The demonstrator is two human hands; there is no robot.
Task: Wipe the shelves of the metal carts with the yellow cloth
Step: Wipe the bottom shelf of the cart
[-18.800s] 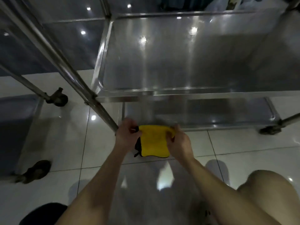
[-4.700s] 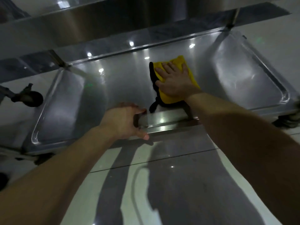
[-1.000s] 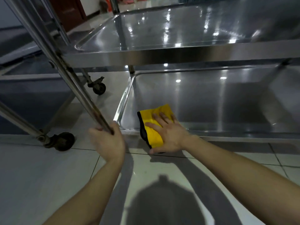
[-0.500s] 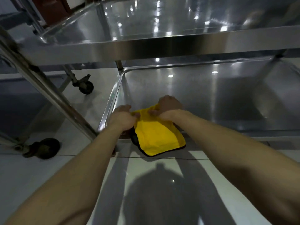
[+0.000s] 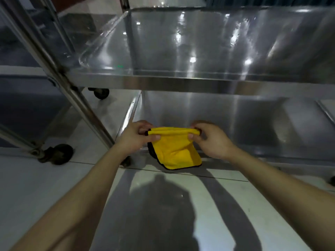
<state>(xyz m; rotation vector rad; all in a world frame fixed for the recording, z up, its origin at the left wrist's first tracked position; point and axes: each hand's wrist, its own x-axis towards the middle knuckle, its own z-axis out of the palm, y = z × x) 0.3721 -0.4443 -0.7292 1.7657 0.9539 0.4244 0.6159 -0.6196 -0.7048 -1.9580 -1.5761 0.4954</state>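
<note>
The yellow cloth (image 5: 174,151) with a black edge hangs in the air in front of the metal cart's bottom shelf (image 5: 235,124). My left hand (image 5: 135,137) pinches its upper left corner and my right hand (image 5: 210,140) pinches its upper right corner. The cloth's top edge is rolled or folded between them. Its lower part droops over the shelf's front rim. Above it runs the cart's middle shelf (image 5: 199,51), shiny and bare.
A slanted cart post (image 5: 59,73) stands to the left of my left hand. Two castor wheels (image 5: 58,153) sit on the white tiled floor (image 5: 45,187) at left. A second cart's dark shelf (image 5: 27,105) lies further left.
One second ago my right hand pressed the cloth on the bottom shelf and my left gripped the post. Now both hands hold the cloth up by its top corners.
</note>
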